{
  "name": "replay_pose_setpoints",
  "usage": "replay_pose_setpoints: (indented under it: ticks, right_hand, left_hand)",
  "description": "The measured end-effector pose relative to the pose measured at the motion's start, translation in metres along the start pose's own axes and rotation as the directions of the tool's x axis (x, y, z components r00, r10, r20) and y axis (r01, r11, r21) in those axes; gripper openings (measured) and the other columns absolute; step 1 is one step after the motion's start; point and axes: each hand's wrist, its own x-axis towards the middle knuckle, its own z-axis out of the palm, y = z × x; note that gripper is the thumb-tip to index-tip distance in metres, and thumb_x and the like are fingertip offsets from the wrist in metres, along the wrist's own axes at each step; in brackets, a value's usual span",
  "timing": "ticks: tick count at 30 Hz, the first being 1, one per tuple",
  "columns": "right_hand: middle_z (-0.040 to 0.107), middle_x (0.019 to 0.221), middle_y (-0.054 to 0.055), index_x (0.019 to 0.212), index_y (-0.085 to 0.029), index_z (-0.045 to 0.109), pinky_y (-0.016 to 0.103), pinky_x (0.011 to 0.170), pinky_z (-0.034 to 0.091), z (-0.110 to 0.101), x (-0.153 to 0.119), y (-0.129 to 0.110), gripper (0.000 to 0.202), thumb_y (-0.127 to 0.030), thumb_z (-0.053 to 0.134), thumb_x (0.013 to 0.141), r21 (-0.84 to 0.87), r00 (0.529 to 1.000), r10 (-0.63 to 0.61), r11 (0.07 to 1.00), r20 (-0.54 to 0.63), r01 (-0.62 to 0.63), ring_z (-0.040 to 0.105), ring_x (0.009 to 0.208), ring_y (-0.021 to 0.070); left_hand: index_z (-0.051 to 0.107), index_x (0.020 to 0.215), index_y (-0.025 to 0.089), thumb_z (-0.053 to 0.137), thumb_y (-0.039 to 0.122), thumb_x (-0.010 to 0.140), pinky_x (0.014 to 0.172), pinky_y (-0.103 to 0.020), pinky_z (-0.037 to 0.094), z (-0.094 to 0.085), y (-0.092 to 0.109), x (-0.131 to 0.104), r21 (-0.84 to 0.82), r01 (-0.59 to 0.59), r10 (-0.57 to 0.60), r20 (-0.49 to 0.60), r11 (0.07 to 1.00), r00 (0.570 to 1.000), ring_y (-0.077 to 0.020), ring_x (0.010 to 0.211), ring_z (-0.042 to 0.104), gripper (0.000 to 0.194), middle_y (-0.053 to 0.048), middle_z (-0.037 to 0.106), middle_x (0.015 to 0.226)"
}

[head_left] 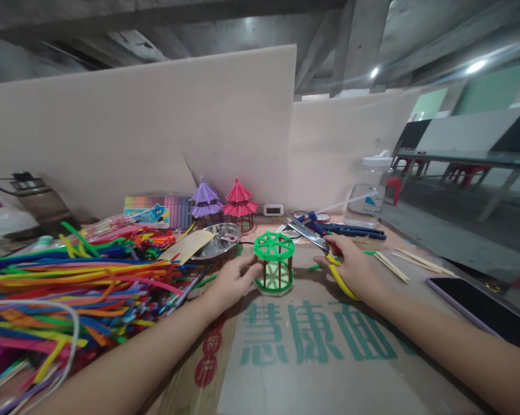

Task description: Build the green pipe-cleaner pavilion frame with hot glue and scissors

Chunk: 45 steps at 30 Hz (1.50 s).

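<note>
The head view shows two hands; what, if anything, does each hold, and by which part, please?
The right hand holds the silver metal scissors by their yellow handles. The left hand is at the round green-and-brown model's side; whether it grips cannot be told.

Upright green spoked frame point(279, 278) with brown posts on the table point(312, 383), yellow-handled scissors point(343, 281) slanted beside it

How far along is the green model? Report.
Green model: base, dark posts and spoked top look done. The right hand holds scissors; the left hand is at the model's side. Seemingly left: a pointed roof, as on the purple model and pink model.
</note>
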Motion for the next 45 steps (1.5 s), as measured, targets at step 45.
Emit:
replay_pose_setpoints:
  ticks: [45]
  right_hand:
    - [0.063, 0.099, 0.007, 0.126, -0.023, 0.059, 0.039, 0.08, 0.051, -0.02, -0.007, -0.024, 0.037, -0.038, 0.061, 0.091, -0.171, 0.948, -0.309, 0.932, 0.082, 0.318, 0.06, 0.086, 0.0244]
  left_hand:
    - [0.058, 0.112, 0.014, 0.057, 0.038, 0.085, 0.083, -0.041, 0.05, 0.005, 0.001, -0.003, 0.336, -0.034, 0.085, -0.137, 0.941, 0.987, -0.0287, 0.094, 0.063, 0.036, -0.013, 0.067, 0.105]
